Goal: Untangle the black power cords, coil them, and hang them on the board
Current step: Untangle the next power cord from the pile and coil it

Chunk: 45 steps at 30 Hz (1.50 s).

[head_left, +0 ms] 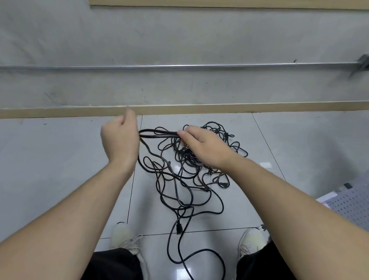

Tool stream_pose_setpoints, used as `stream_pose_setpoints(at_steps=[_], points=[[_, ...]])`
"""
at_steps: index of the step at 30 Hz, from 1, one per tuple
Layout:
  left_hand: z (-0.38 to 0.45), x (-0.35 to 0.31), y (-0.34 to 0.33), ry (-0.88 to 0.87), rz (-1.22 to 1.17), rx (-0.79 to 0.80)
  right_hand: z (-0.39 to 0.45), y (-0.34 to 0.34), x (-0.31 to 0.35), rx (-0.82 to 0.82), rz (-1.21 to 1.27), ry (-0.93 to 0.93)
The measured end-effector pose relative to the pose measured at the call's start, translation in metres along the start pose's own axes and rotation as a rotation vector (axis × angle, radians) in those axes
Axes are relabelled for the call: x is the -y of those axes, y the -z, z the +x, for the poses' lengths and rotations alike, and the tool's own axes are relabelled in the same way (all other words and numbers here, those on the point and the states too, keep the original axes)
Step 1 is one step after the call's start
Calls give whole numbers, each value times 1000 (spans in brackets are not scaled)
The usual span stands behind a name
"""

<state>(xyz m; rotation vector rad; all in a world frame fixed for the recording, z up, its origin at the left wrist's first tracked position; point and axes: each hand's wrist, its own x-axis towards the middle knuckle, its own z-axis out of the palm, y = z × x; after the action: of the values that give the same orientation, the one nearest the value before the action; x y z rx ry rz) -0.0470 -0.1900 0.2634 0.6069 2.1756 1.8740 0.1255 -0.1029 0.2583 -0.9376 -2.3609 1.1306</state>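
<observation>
Black power cords (187, 173) tangled on tiles, left hand (119, 139) and right hand (200, 147) raised, fingers gripping 1 stretched loop (157, 133)

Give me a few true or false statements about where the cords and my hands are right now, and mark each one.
1. Both hands hold a doubled stretch of cord between them. True.
2. The tangled cords lie on a table. False: they lie on the tiled floor.
3. The left hand rests empty. False: its grip closes on the cord.
4. A perforated board lies at the right. True.
5. The right hand is above the tangle. True.
</observation>
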Motion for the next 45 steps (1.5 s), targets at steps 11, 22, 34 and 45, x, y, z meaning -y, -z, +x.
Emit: stream_pose_setpoints(at_steps=[11,22,34,45], points=[[-27,-9,-21,-404,736,691,-12,10,-10,169,120,-54],[8,-8,16,-383,803,528,-15,1,-39,302,-34,-191],[-9,-25,17,-264,499,874,-13,-7,22,278,-252,97],[39,-9,57,-252,1007,691,-20,14,-67,324,97,-291]])
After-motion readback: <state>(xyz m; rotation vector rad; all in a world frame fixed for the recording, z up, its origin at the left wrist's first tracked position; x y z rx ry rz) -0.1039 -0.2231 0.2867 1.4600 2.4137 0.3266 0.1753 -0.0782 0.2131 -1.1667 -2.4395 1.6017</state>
